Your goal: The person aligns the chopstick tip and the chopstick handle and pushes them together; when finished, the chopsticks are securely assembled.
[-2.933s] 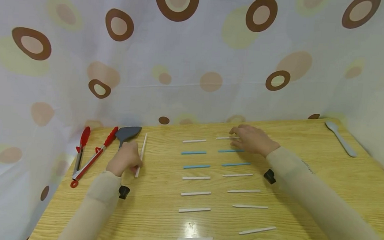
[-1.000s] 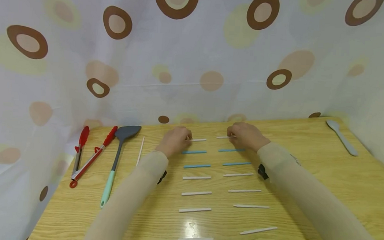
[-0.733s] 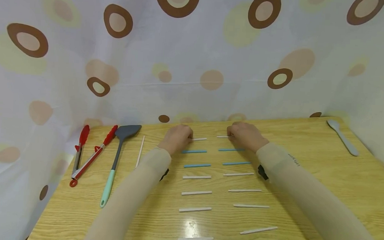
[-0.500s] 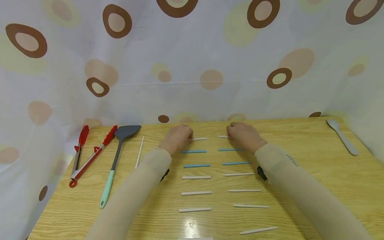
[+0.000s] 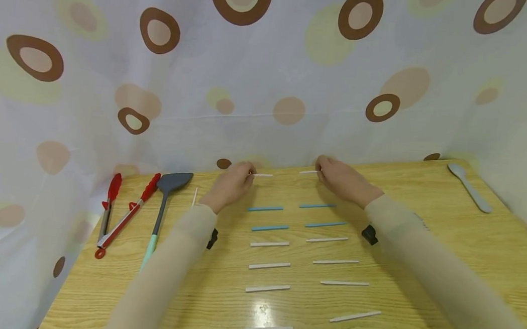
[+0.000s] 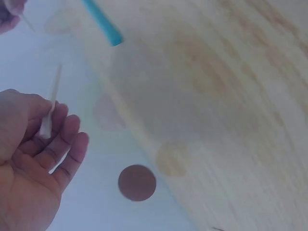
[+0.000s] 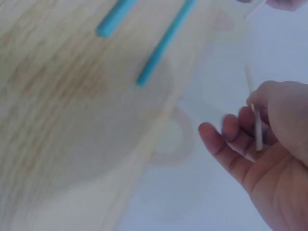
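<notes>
My left hand [image 5: 231,183] pinches a thin white stick [image 5: 265,174] between thumb and fingers, near the table's back edge. In the left wrist view the stick's thicker end [image 6: 45,129] lies inside the left hand [image 6: 29,168]. Opposite it, my right hand [image 5: 345,181] pinches another white stick [image 5: 309,172], its tip pointing left; its rear end [image 7: 259,137] shows under the thumb in the right wrist view. Both sticks are raised off the table, their tips apart. Nearest below lie blue sticks, one on the left [image 5: 265,209] and one on the right [image 5: 317,206].
Two columns of blue and white sticks [image 5: 269,244] run toward me on the wooden table [image 5: 429,265]. At left are red-tipped tongs [image 5: 126,222], a spatula [image 5: 163,203], and another white stick [image 5: 194,196], partly behind my arm. A grey spoon [image 5: 469,189] lies far right. A dotted curtain [image 5: 268,84] hangs behind.
My left hand let go of the stick beside the spatula and moved to the far-left white stick. Both hands have since lifted the two farthest white sticks and moved them toward the curtain.
</notes>
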